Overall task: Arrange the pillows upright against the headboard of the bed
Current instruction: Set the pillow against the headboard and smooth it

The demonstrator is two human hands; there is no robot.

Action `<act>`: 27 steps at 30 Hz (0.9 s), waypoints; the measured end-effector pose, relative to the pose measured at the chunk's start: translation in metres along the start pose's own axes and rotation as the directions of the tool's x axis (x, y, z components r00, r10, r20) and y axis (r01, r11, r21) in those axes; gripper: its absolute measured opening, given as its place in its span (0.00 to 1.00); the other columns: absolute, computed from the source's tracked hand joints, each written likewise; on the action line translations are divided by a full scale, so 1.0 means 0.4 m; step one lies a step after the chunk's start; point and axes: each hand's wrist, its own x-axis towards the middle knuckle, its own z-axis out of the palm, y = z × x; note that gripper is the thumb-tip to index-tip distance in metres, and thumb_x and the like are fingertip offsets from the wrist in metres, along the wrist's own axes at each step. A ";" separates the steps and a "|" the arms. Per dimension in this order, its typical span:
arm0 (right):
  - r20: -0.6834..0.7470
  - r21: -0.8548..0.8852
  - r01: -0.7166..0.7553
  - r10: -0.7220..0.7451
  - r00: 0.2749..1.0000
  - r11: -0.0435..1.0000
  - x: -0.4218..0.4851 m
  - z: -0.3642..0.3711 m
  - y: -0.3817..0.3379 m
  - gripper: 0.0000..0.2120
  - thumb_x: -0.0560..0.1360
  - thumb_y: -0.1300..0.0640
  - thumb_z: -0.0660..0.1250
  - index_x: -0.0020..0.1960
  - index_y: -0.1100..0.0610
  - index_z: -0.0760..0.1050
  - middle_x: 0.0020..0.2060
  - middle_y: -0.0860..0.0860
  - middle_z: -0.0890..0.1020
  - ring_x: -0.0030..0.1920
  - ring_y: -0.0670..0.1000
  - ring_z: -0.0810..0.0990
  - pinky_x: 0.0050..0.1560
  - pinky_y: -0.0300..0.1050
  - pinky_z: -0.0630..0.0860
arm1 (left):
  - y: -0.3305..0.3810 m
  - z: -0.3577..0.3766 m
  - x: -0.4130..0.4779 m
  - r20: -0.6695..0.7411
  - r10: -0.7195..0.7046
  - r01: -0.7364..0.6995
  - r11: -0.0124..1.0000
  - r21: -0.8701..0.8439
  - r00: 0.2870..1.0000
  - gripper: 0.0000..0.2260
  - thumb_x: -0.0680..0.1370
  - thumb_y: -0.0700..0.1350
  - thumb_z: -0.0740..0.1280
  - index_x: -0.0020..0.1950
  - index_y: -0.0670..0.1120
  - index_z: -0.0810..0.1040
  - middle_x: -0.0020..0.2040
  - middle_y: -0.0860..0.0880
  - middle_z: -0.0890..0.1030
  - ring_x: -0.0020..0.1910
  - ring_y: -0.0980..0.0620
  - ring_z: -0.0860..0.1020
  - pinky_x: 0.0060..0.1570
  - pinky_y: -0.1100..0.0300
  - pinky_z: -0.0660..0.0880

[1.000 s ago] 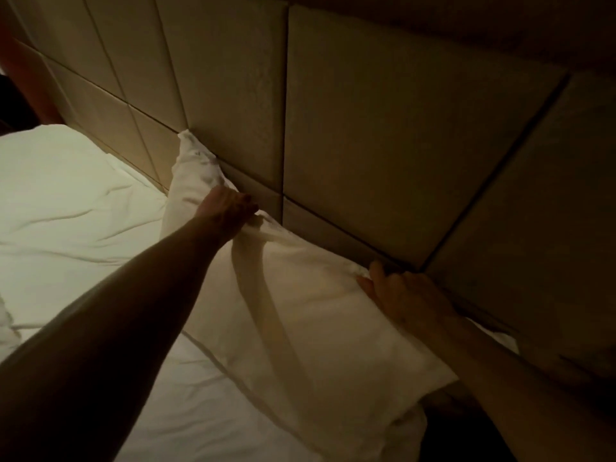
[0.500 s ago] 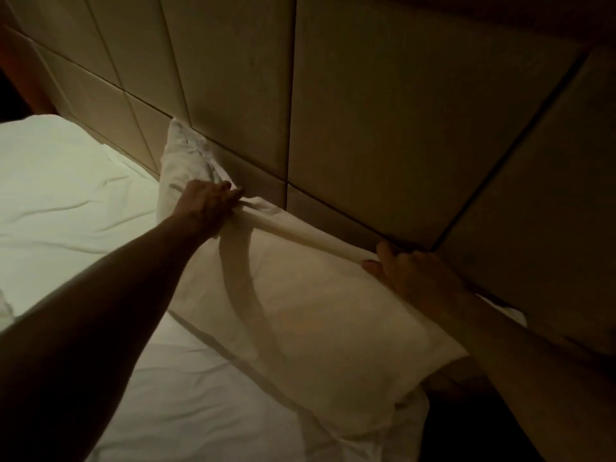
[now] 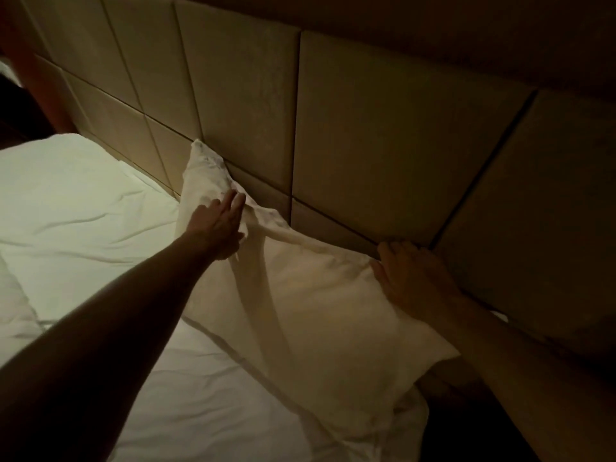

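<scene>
White pillow propped on its long edge against the padded headboard, tilted back, its top edge touching the lower row of panels and its far corner poking up to the left. Left hand laid on the front of the pillow near that upper left corner, fingers straight and slightly spread, pressing the cloth flat, holding nothing. Right hand at the upper right end of the top edge, thumb on the front face, the other fingers curled over the edge toward the headboard, gripping the pillow there; fingertips lost in the dark seam. Lower edge of the pillow resting on the bed, with a crumpled fold of white sheet bunched under its near right corner. Rumpled white bedding lying flat to the left, just beside the pillow and up against the headboard. Both forearms stretched across the bed from the near side, the left one casting a shadow band down the pillow's face. Deep shadow to the right of the bed, nothing legible in it
</scene>
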 end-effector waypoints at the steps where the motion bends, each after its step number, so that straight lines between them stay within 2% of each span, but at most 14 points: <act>1: 0.010 -0.001 0.007 -0.007 1.000 1.000 0.003 -0.005 -0.003 0.12 0.80 0.49 0.57 0.48 0.56 0.72 0.38 0.55 0.78 0.39 0.58 0.77 0.37 0.53 0.72 | 0.004 0.004 -0.004 0.044 -0.008 0.008 1.000 -0.014 0.999 0.41 0.79 0.59 0.64 0.82 0.47 0.43 0.82 0.45 0.48 0.74 0.42 0.66 0.63 0.48 0.72; 5: 0.079 -0.012 0.030 -0.029 0.996 0.999 0.000 -0.001 -0.014 0.16 0.77 0.49 0.55 0.51 0.58 0.75 0.39 0.56 0.80 0.40 0.59 0.79 0.41 0.55 0.74 | 0.016 0.012 -0.013 0.214 0.006 0.003 0.999 -0.044 0.977 0.38 0.82 0.60 0.59 0.82 0.48 0.40 0.83 0.47 0.44 0.79 0.44 0.57 0.71 0.47 0.65; 10: 0.059 0.008 0.014 -0.014 0.998 1.000 -0.031 0.045 -0.010 0.16 0.78 0.50 0.53 0.46 0.58 0.75 0.32 0.55 0.78 0.29 0.57 0.78 0.31 0.51 0.74 | 0.001 0.011 0.020 0.159 0.038 -0.054 0.994 0.096 0.987 0.39 0.81 0.58 0.61 0.82 0.48 0.41 0.83 0.46 0.46 0.78 0.44 0.60 0.69 0.47 0.68; 14: 0.020 0.063 0.016 -0.017 1.000 0.998 -0.048 0.056 -0.009 0.14 0.77 0.51 0.54 0.40 0.56 0.73 0.30 0.54 0.76 0.27 0.56 0.76 0.28 0.47 0.71 | -0.009 0.037 0.040 0.195 0.028 -0.037 0.999 0.039 0.980 0.37 0.82 0.58 0.57 0.82 0.45 0.39 0.82 0.42 0.43 0.80 0.44 0.55 0.76 0.49 0.60; 16: 0.020 0.093 0.011 -0.013 1.000 0.996 -0.050 0.054 -0.001 0.13 0.77 0.53 0.55 0.38 0.55 0.72 0.28 0.53 0.76 0.26 0.55 0.76 0.27 0.45 0.70 | -0.005 0.051 0.046 0.200 0.021 -0.022 1.000 0.004 0.980 0.37 0.83 0.58 0.56 0.82 0.43 0.39 0.82 0.42 0.43 0.79 0.43 0.58 0.75 0.50 0.62; 20: 0.042 0.110 -0.006 0.002 0.999 0.994 -0.057 0.049 0.002 0.06 0.73 0.56 0.66 0.38 0.55 0.73 0.29 0.53 0.77 0.27 0.56 0.77 0.27 0.45 0.71 | -0.007 0.057 0.050 0.203 0.008 0.008 0.997 -0.082 0.979 0.41 0.81 0.59 0.58 0.81 0.42 0.37 0.82 0.42 0.41 0.76 0.40 0.63 0.72 0.52 0.65; 23: 0.062 0.126 -0.030 0.022 0.998 0.992 -0.055 0.037 -0.002 0.05 0.74 0.56 0.68 0.40 0.56 0.74 0.30 0.54 0.78 0.28 0.57 0.78 0.29 0.47 0.72 | -0.005 0.055 0.046 0.199 0.009 0.013 0.994 -0.107 0.980 0.41 0.81 0.61 0.58 0.81 0.42 0.37 0.82 0.41 0.41 0.77 0.40 0.61 0.74 0.51 0.63; 27: 0.093 0.093 -0.079 0.071 0.993 0.992 -0.047 0.005 -0.006 0.12 0.78 0.51 0.57 0.43 0.56 0.75 0.33 0.55 0.79 0.32 0.58 0.78 0.33 0.51 0.74 | -0.009 0.046 0.016 0.156 0.014 -0.003 0.997 -0.076 0.988 0.40 0.81 0.63 0.57 0.82 0.43 0.40 0.82 0.42 0.43 0.80 0.42 0.54 0.76 0.48 0.58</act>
